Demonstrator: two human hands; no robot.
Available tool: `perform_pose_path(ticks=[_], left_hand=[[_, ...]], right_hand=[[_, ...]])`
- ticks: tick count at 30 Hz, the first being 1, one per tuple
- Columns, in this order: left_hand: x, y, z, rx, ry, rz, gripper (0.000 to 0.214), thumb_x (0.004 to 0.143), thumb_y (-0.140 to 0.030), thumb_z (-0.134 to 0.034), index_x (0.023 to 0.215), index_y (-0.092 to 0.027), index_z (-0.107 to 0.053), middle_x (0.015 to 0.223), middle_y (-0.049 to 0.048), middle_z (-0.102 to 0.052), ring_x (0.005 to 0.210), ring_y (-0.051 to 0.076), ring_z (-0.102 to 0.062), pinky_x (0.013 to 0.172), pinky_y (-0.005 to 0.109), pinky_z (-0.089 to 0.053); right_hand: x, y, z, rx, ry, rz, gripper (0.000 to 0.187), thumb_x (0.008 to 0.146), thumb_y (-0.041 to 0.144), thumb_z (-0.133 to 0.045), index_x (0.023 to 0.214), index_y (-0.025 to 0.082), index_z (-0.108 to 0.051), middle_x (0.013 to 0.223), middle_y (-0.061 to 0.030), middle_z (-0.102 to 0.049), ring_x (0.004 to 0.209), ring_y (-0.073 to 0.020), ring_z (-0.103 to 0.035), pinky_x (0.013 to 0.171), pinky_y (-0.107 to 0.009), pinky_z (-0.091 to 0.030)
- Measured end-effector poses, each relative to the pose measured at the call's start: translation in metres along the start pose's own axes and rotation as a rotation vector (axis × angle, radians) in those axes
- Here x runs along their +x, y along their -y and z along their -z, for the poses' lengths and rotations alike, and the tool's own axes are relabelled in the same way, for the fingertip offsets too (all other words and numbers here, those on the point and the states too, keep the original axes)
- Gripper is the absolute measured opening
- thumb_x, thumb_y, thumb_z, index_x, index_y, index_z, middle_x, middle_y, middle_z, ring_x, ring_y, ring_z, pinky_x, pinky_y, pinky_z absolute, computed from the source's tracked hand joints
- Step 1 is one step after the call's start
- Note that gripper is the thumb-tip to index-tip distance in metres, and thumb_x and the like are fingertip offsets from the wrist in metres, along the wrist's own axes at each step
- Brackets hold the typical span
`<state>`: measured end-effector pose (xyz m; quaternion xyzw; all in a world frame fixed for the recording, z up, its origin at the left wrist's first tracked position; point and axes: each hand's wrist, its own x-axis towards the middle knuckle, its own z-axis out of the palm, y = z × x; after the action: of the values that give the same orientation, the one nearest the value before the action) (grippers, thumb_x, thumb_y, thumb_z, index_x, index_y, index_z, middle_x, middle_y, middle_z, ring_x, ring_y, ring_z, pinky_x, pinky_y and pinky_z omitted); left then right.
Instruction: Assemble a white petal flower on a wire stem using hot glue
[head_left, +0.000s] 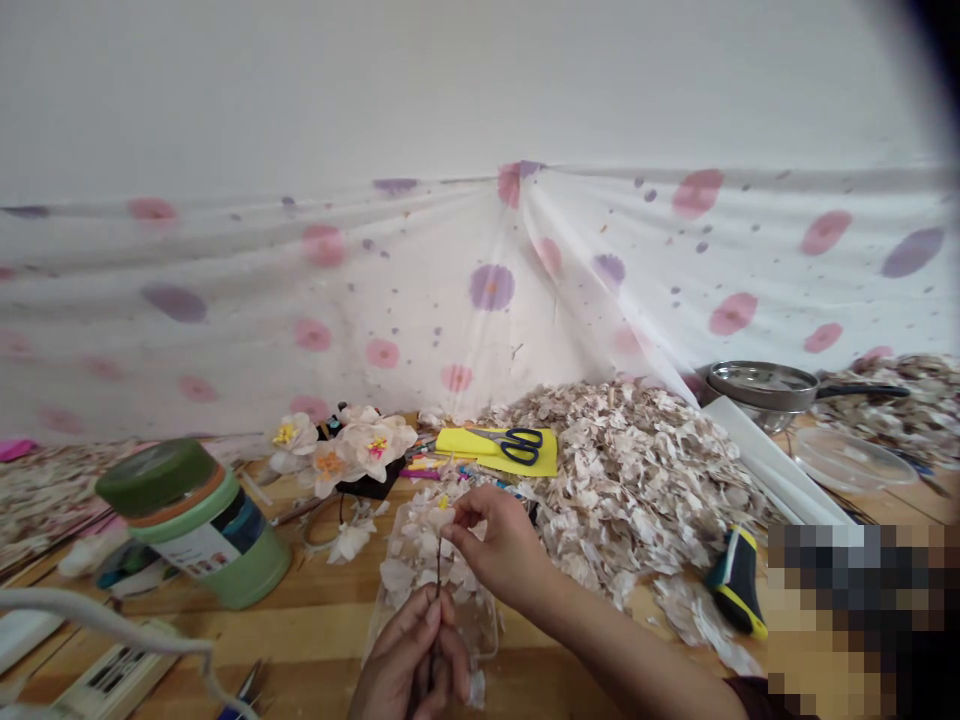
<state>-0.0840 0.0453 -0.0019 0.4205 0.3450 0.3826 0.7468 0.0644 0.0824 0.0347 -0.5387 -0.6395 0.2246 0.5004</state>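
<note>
L hand (416, 655) & R hand (495, 550) both bare, w/ slim fingers (456, 650); fine detail's a bit too blurred to tell. R forearm (611, 625) is bare too, smooth, slim, wider twd the elbow end. Past it a dk sleeve (759, 697) starts: v. dk maroon-brown, near blk, plain-looking fabric. Only a small bit shows, nr btm rt, beside pixelated blocks, so full cut & length unclear. L arm's cropped by btm edge.
</note>
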Motion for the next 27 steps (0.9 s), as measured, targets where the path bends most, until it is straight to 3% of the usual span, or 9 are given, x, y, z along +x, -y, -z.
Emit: perform_pose_path(ticks=[13, 27], left_hand=[[-0.0001, -0.0011, 0.0004, -0.04, -0.058, -0.048, 0.03, 0.078, -0.047, -0.062, 0.074, -0.018, -0.055, 0.047, 0.0024, -0.064, 0.026, -0.001, -0.026, 0.031, 0.011, -0.011], [-0.0019, 0.0018, 0.0004, -0.023, -0.017, -0.022, 0.028, 0.083, -0.044, -0.056, 0.073, -0.018, -0.053, 0.046, 0.0015, -0.063, 0.025, 0.0, -0.024, 0.03, 0.012, -0.011]], right_hand=[[-0.0046, 0.0078, 0.0031, 0.068, 0.036, 0.053, 0.012, 0.073, 0.018, -0.065, 0.063, 0.018, -0.058, 0.063, 0.0002, -0.058, 0.062, -0.0135, -0.053, 0.061, -0.025, -0.038], [-0.0036, 0.0019, 0.0016, -0.147, -0.004, 0.104, 0.008, 0.075, 0.015, -0.062, 0.068, 0.018, -0.058, 0.067, -0.0009, -0.062, 0.066, -0.0148, -0.055, 0.062, -0.025, -0.038]])
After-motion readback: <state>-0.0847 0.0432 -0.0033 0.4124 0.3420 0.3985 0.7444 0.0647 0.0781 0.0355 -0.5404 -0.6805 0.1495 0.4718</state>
